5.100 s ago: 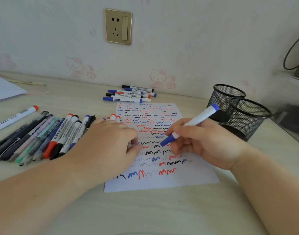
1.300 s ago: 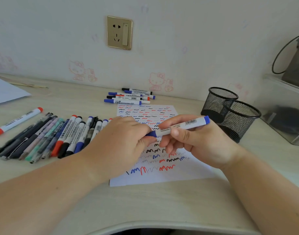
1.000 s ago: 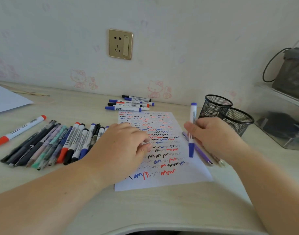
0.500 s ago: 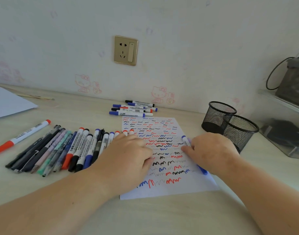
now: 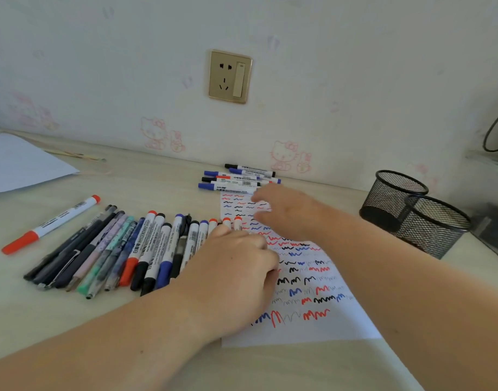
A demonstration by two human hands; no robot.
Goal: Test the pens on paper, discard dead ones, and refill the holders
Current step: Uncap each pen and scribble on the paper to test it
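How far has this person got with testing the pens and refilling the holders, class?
Done: the paper is covered in red, blue and black scribbles, and a few markers lie grouped by the wall. In hand: the right hand reaches toward that group while the left hand rests on the paper. Left: a long row of pens remains, and the mesh holders look empty.
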